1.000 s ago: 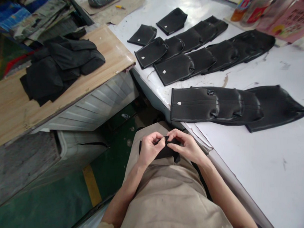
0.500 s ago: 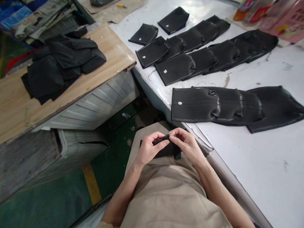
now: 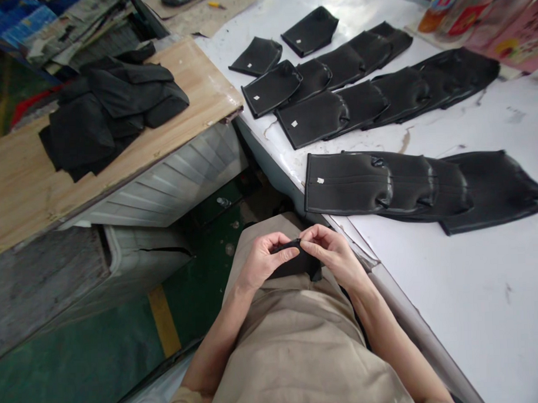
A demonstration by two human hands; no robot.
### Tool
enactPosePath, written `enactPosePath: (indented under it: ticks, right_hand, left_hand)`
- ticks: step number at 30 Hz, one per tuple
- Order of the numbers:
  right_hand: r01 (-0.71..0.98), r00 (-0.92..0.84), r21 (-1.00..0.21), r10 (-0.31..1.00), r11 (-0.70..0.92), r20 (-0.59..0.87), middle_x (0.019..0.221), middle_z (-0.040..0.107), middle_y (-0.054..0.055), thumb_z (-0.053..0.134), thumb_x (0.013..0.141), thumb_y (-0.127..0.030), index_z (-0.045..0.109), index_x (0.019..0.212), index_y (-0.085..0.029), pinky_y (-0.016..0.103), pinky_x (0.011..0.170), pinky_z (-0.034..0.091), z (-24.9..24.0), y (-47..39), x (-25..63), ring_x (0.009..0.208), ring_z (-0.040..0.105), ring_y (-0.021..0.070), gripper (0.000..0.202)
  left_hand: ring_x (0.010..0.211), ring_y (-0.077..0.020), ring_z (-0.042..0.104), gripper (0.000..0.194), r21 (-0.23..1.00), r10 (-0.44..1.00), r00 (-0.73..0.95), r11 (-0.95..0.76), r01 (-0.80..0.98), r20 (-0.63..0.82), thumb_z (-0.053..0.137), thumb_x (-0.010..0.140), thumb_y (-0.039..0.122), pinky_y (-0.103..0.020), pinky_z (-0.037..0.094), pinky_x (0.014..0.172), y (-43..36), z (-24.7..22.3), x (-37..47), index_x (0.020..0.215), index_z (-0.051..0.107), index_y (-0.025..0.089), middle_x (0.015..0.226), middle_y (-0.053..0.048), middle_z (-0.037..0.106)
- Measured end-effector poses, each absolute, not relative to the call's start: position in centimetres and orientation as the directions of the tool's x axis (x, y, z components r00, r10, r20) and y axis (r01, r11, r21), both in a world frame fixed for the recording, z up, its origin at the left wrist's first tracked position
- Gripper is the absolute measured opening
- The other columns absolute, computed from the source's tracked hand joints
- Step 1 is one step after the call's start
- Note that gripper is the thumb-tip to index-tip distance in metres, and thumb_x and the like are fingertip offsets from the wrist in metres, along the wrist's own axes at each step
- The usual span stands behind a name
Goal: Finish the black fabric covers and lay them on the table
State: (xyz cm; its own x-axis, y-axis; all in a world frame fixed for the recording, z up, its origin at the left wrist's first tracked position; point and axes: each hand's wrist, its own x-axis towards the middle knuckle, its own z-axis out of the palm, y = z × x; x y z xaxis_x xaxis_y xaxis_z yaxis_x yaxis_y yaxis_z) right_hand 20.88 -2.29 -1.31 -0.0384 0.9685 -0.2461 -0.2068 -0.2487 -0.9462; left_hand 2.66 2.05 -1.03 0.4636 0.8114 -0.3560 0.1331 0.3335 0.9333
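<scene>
Here the left hand (image 3: 260,263) and right hand (image 3: 335,255) pinch the black piece (image 3: 293,268) by its edge, thumbs nearly meeting.

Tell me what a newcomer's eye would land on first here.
Probably the overlapping rows of black pieces spread across the white table at right. Next, the dark heap of cloth on the wooden board at left, then the left hand and right hand pinching a black piece over the lap.

Two hands (image 3: 259,262); on the table (image 3: 475,288), three black rows (image 3: 345,184), two lone pieces (image 3: 311,32), five tags (image 3: 320,181)
</scene>
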Motion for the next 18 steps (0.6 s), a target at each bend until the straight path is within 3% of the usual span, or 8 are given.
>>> enactPosePath:
  ticks: [7,18]
  right_hand:
    - [-0.228,0.009,-0.94,0.965,-0.254,-0.263,0.088,0.063,0.002,0.073,0.084,-0.038,0.063,0.079,-0.02,0.026,0.07,0.043,-1.5,-2.5,20.8,0.078,0.055,0.0153,0.021]
    - [-0.144,-0.013,-0.971,0.981,-0.193,-0.193,0.089,0.066,0.002,0.071,0.087,-0.036,0.064,0.081,-0.02,0.03,0.076,0.047,-1.0,-2.4,20.7,0.083,0.06,0.0175,0.018]
  left_hand:
    - [0.059,-0.0087,0.044,0.038,0.931,0.799,0.477,0.328,0.162,-0.365,0.078,0.077,0.046,-0.02,0.034,0.054,2.4,-1.1,2.3,0.07,0.058,0.015,0.065,0.003,0.051]
    - [0.059,-0.0104,0.039,0.038,0.939,0.785,0.544,0.137,0.315,-0.297,0.066,0.086,0.05,-0.023,0.028,0.054,2.9,0.7,1.4,0.071,0.06,0.015,0.064,0.003,0.046]
